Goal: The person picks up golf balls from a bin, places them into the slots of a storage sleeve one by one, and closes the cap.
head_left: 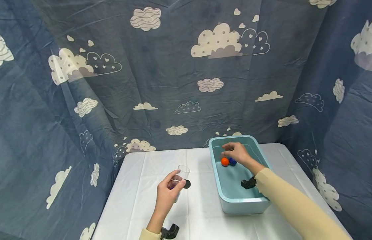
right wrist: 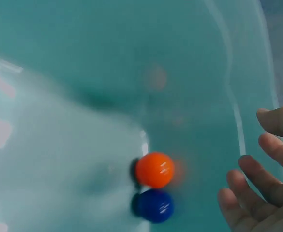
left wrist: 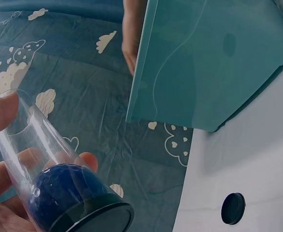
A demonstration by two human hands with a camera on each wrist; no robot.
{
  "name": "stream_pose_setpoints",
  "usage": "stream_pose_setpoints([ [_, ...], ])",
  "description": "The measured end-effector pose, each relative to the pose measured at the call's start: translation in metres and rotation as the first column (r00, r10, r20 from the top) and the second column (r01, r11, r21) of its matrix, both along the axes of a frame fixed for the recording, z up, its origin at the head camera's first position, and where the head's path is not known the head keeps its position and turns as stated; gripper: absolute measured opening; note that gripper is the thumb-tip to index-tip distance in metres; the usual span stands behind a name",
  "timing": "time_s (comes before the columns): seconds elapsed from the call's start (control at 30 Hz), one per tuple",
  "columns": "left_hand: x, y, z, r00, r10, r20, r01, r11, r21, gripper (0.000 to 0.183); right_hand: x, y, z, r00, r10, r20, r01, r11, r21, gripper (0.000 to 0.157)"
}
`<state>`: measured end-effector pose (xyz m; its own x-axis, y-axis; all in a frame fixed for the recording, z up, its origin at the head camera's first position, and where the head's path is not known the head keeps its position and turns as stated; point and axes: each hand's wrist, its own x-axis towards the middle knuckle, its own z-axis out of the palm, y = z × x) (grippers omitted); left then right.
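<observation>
My left hand (head_left: pixel 165 193) grips a clear plastic tube (head_left: pixel 184 170), fingers and thumb wrapped around its sides. A dark blue ball (left wrist: pixel 66 191) sits inside the tube, down at the end closed by a black cap (left wrist: pixel 105 218); the other end is uncapped. Over the far part of a teal bin (head_left: pixel 233 181), my right hand (head_left: pixel 238 154) has loosely bent fingers with nothing between them. Below that hand, an orange ball (right wrist: pixel 155 170) and a blue ball (right wrist: pixel 156 206) lie side by side on the bin floor against its wall.
A loose round black cap (head_left: pixel 187 184) lies on the white-covered table (head_left: pixel 144 186), just beyond the left hand. The bin's raised rim (head_left: pixel 216 176) surrounds the right hand's space. Dark cloud-patterned cloth (head_left: pixel 162 80) hangs behind and at both sides.
</observation>
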<state>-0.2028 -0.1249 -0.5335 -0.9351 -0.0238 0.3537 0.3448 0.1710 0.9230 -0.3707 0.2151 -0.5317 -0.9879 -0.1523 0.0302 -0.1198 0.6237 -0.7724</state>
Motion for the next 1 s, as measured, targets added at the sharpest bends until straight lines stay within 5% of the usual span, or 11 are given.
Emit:
stream_pose_setpoints([
  [0.37,-0.001,-0.003,0.001,1.000,0.023,0.007,-0.023,0.999,0.023,0.040,-0.017,0.016,-0.043,0.996,-0.007,0.087,-0.008,0.985,0.170,0.045],
  [0.7,0.000,-0.007,-0.001,1.000,0.021,0.016,-0.021,1.000,-0.009,0.038,-0.019,0.022,-0.053,0.994,0.053,0.092,-0.076,0.957,0.279,0.044],
  [1.0,-0.001,-0.009,0.000,0.999,0.022,0.023,-0.023,1.000,0.010,0.038,-0.034,0.034,-0.066,0.980,0.030,0.196,-0.108,0.912,0.396,0.057],
])
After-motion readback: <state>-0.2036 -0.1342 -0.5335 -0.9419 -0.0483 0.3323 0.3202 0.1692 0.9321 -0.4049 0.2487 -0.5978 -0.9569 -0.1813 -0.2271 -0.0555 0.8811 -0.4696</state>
